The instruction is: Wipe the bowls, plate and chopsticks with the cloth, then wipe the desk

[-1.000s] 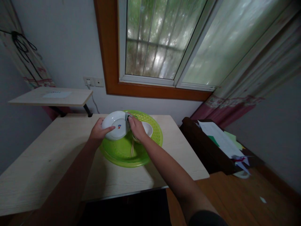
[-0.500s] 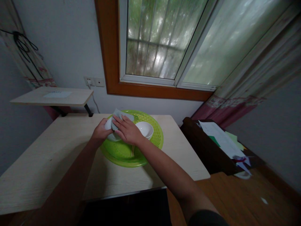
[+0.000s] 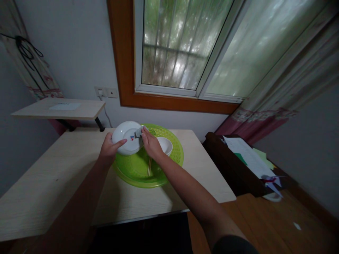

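Room: pale walls meet a window with brown wooden frame, and the light-wood desk stands under it; a small raised shelf with a paper is at its left.
Plate: white, with a small coloured picture on its face; it is lifted over the left part of the green tray, and its face is tilted up toward the person.
Left hand: pinches the left edge of the plate, thumb lying upon the face, other fingers behind.
Right hand: fingers are close together, pressing the greyish cloth at the right edge of the plate.
Change: half a second earlier the cloth covered much of the plate; now it is at the right side, so the face and its picture are open to the eye.
Green tray: round, with holes in a part of its surface; it holds the white bowl and chopsticks.
Bowl: upright, partly hidden behind the right hand; I see no food in its visible part, but the bottom I cannot judge.
Chopsticks: lying in the tray near the bowl, upper ends hidden.
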### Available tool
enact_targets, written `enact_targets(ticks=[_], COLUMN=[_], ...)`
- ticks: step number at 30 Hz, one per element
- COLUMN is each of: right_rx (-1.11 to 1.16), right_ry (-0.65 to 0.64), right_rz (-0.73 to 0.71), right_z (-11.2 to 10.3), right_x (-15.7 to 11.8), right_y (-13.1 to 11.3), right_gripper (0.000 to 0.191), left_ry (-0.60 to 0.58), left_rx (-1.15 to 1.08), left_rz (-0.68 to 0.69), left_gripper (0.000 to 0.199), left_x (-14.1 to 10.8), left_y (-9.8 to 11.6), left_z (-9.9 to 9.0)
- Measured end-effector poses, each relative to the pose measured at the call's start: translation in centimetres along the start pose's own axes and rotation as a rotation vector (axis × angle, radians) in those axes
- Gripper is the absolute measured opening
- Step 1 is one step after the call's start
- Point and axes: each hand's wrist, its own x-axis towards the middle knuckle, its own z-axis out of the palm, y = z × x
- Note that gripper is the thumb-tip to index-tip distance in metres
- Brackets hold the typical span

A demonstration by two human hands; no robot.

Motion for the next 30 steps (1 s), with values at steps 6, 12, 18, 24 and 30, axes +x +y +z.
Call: enact_targets(ticks=[6, 12, 18, 24, 30], right_rx=[-0.101, -0.181, -0.026, 0.042, -0.008], right_ry=[-0.041, -0.146, 0.045, 0.08, 0.119], right_rz=[-0.291, -0.465, -0.175, 0.099, 0.009], right_z=[0.3, 0.4, 0.0, -0.4, -0.3], right_x=[0.0, -0.1, 0.3, 0.5, 0.4], right_y=[-0.8, -2.4, -0.5, 1.3, 0.7], right_gripper=[0.054, 0.052, 0.052, 0.056, 0.055], left_ry=[-0.092, -0.202, -0.135, -0.048, -0.16], left_rx=[0.087, 0.086, 0.1, 0.013, 0.077], left_rz=[-0.019, -0.019, -0.02, 0.013, -0.003], left_gripper=[0.063, 0.063, 0.061, 0.064, 0.061], left_x=[-0.1, -0.2, -0.3, -0.8, -0.9], left_y=[0.1, 0.1, 0.0, 0.7, 0.9], left_z=[-0.1, -0.3, -0.3, -0.1, -0.3])
